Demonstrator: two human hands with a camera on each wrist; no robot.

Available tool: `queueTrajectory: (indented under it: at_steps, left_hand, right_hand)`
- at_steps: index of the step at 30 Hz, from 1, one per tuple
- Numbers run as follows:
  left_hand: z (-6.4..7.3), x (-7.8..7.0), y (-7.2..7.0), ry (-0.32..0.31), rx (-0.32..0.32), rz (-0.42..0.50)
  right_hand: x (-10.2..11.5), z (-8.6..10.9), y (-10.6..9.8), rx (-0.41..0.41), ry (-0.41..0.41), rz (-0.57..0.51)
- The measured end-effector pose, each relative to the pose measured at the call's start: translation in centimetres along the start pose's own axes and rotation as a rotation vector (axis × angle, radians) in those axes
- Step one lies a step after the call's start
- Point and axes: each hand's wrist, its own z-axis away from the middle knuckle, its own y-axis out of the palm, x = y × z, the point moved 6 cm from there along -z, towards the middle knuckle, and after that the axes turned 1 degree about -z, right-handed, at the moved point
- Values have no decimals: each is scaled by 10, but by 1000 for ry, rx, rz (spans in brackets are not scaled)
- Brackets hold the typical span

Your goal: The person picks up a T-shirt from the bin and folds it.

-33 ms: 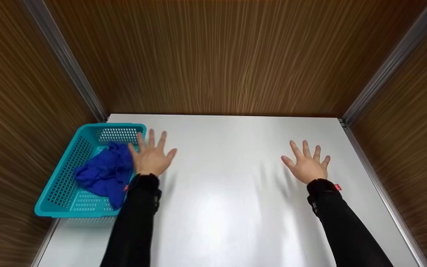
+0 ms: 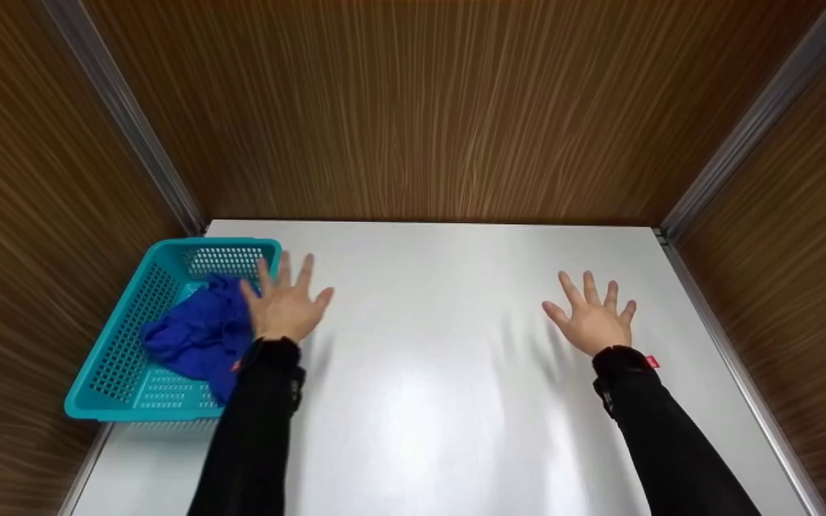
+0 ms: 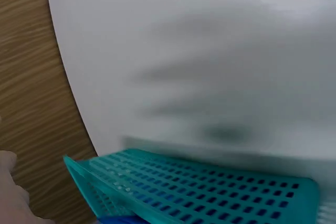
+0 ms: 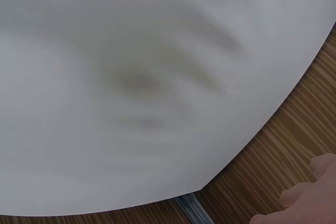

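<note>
In the head view my left hand [image 2: 285, 308] hovers with fingers spread beside the right rim of a teal plastic basket [image 2: 105, 337], overlapping it in part. Inside the basket lies a crumpled blue cloth [image 2: 201, 330], partly covered by my left forearm. Nothing is in that hand. My right hand [image 2: 591, 319], also spread and holding nothing, hangs above the right part of the white tabletop [image 2: 427, 322]. The left wrist view has the basket's perforated side [image 3: 210, 184] close below, with a sliver of blue cloth [image 3: 123, 219] at the bottom edge.
Wood-grain panels [image 2: 413, 107] stand at the back and on both sides, joined by grey metal corner strips [image 2: 750, 118]. The basket stands against the left panel. Soft hand shadows fall on the tabletop.
My left hand has shifted slightly left, further over the basket's edge. The right hand is almost unmoved, and the cloth has stayed in place.
</note>
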Motion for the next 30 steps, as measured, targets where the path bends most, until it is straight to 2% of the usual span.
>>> queueTrajectory:
  at_steps: [4,6,8,11,13,15,18,22,25,30]
  left_hand:
    - [9,46,-3,-98,-30,79]
    - [16,71,-1,-170,-6,120]
    - [23,95,3,-249,53,168]
    - [37,128,13,-355,191,244]
    - [46,145,19,-404,277,288]
    - [54,157,24,-427,351,319]
    - [61,169,31,-428,431,330]
    - [66,174,40,-358,507,293]
    - [66,171,46,-271,535,259]
    - [63,160,53,-173,556,237]
  right_hand:
    - [2,3,5,-10,-28,-7]
    - [4,5,8,-14,-46,-7]
    - [6,7,12,-17,-65,-9]
    - [13,9,18,-23,-97,-16]
    - [20,11,22,-27,-122,-18]
    - [28,12,26,-30,-152,-14]
    - [42,15,30,-35,-199,-2]
    - [63,20,36,-35,-258,8]
    - [79,25,39,-37,-301,5]
    - [104,37,43,-43,-390,6]
